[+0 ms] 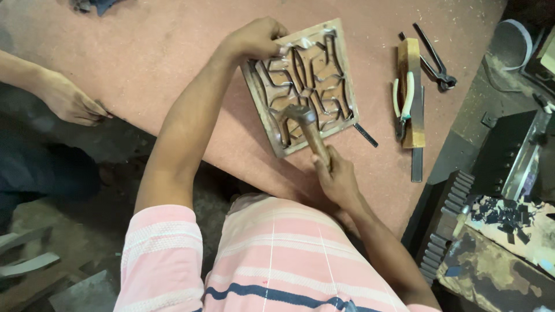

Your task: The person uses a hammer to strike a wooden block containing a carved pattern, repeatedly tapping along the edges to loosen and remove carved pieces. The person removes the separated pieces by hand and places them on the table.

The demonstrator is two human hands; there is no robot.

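Reddish-brown board [173, 52] covers the work surface, dusty and worn, with a dark floor showing below its lower left edge. Near its middle lies a square wooden die board [300, 86] set with bent steel strips that form a curving, star-like pattern.

Reaching forward with the elbow slightly bent, the person's left hand [257, 37] rests on the far left corner of the die board, fingers curled over its edge and pressing it down. Closer to the body, the right hand [335, 176] is wrapped in a closed fist around the wooden handle of a hammer [309, 130], forearm angled up from the lower right. The hammer's metal head sits on or just above the steel strips at the near edge of the die board; contact cannot be told for sure.

To the right of the die board lie a wooden block [410, 86], pliers with pale green handles [403, 101] resting on it, and dark pincers [433, 58] just beyond. At the left edge, another person's hand [69, 101] rests on the board's rim, fingers loosely bent.
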